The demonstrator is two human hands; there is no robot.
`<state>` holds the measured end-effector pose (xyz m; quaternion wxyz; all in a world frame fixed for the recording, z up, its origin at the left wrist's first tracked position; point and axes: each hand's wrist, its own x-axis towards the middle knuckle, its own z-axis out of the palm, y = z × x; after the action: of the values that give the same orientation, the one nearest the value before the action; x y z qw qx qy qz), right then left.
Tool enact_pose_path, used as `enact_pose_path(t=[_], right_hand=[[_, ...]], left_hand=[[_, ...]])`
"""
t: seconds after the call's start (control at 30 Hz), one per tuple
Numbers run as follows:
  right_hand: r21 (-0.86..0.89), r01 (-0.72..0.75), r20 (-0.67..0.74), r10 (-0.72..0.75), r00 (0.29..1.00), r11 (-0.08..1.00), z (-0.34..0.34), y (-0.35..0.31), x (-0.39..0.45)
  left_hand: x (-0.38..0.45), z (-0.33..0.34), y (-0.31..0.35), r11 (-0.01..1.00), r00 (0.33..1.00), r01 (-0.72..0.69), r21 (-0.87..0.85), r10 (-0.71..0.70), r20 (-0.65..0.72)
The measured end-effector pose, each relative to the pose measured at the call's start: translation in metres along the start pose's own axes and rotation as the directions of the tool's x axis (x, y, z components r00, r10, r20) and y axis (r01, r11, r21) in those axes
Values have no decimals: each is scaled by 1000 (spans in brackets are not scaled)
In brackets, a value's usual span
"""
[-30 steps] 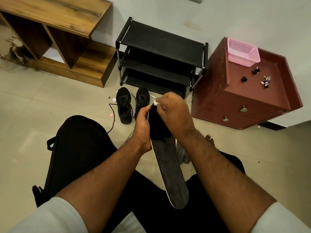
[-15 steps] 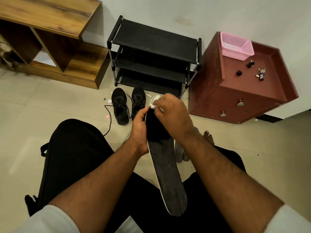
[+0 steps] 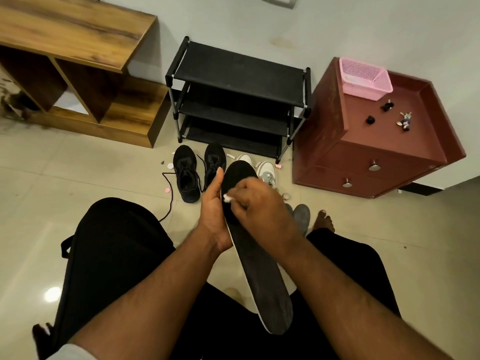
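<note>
Item: insole [image 3: 259,276], mid-view over lap; toe at 12 o'clock, heel at 5.
L hand [image 3: 214,219]: grips toe end from 9 o'clock side, thumb up.
R hand [image 3: 262,211]: pinches white wad [image 3: 228,198], pressed on toe area.
Progress: wiping underway, prob. early; heel half looks undone.
Material: insole thin, bendy, black dotted fabric, white foam edge; wad soft, fluffy.
Nearby: black shoes [image 3: 186,175] on floor, 11 o'clock.

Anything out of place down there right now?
Yes: small pink and white scraps lie scattered on the floor before the shoe rack, and one black sneaker's lace trails loose across it.
</note>
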<state>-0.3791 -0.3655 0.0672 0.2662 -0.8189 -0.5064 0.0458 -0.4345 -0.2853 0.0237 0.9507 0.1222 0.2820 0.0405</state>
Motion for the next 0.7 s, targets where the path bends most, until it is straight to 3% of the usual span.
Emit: enact_pose_path(t=[0.13, 0.33, 0.47, 0.7], right_hand=[[-68, -22, -81, 17, 997, 997, -11, 12, 37], [-41, 44, 2, -44, 999, 998, -6, 2, 18], [51, 45, 54, -48, 997, 998, 3, -10, -18], [32, -3, -63, 5, 998, 999, -5, 6, 11]], left_hand=[[-6, 9, -3, 999, 997, 20, -34, -17, 80], [-6, 2, 4, 999, 1000, -15, -28, 16, 24], [-1, -4, 7, 996, 998, -68, 65, 69, -10], [-4, 1, -4, 999, 999, -33, -29, 33, -18]])
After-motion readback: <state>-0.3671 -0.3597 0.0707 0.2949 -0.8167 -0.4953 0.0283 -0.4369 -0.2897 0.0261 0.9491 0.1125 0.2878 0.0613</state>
